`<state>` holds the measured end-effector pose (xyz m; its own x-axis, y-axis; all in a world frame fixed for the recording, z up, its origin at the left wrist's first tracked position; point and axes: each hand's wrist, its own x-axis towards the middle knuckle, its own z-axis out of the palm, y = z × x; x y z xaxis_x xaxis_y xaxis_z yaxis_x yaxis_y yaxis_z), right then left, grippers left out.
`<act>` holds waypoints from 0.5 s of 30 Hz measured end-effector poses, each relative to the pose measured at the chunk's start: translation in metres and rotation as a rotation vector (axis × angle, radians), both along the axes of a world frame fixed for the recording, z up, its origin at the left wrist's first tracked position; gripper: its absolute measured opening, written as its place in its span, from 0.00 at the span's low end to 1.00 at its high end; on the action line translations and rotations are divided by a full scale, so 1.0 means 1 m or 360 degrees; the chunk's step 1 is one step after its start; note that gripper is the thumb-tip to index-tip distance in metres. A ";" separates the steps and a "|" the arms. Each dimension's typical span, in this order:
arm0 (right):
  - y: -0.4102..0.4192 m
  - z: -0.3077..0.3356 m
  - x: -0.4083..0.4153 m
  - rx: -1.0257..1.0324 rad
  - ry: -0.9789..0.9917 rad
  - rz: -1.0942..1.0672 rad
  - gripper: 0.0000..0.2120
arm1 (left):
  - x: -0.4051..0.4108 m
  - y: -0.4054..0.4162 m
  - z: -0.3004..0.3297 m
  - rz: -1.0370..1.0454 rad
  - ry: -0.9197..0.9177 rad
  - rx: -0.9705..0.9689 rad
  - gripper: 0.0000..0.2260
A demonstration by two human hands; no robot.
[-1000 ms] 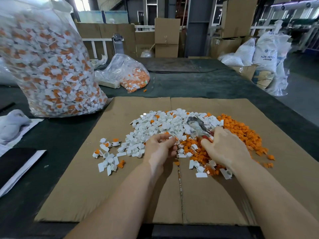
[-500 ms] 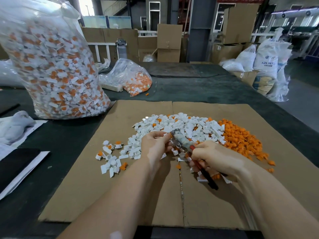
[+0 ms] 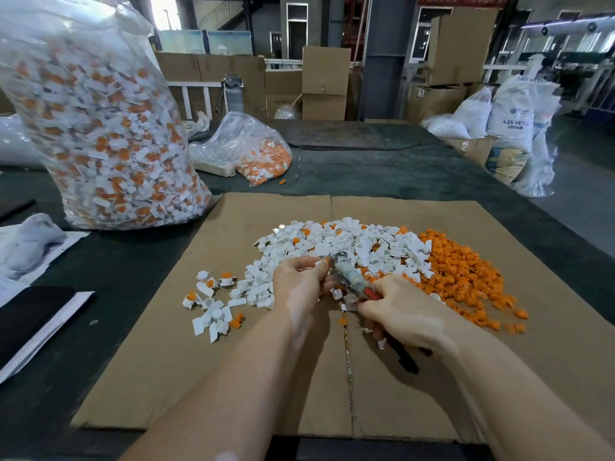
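- The right hand (image 3: 402,314) grips the pliers (image 3: 346,274) by the handles, with the head pointing at the left hand (image 3: 299,287).
- The left hand pinches a part (image 3: 327,260) at the pliers' tip.
- The white pile (image 3: 349,241) lies just beyond both hands.
- The orange pile (image 3: 466,274) lies right of the right hand.

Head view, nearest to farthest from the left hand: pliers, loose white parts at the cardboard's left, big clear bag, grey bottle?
From the left hand:
1. pliers, at its fingertips, just right.
2. loose white parts, to its left on the cardboard.
3. big clear bag, back left.
4. grey bottle, far back.
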<state>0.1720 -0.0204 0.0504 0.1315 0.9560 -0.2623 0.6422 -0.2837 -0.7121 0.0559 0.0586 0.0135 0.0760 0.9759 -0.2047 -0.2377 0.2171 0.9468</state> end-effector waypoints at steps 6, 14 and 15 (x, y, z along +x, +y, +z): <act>-0.002 -0.004 -0.001 0.0131 -0.0145 -0.0008 0.14 | 0.003 -0.003 -0.001 0.0028 -0.0041 -0.0051 0.02; -0.006 -0.017 0.003 0.0280 -0.0246 -0.0112 0.15 | 0.004 -0.004 -0.004 0.0048 -0.0124 -0.0104 0.03; -0.007 -0.018 0.006 0.0306 -0.0262 -0.0158 0.14 | 0.002 -0.004 -0.006 0.0045 -0.0138 -0.0108 0.03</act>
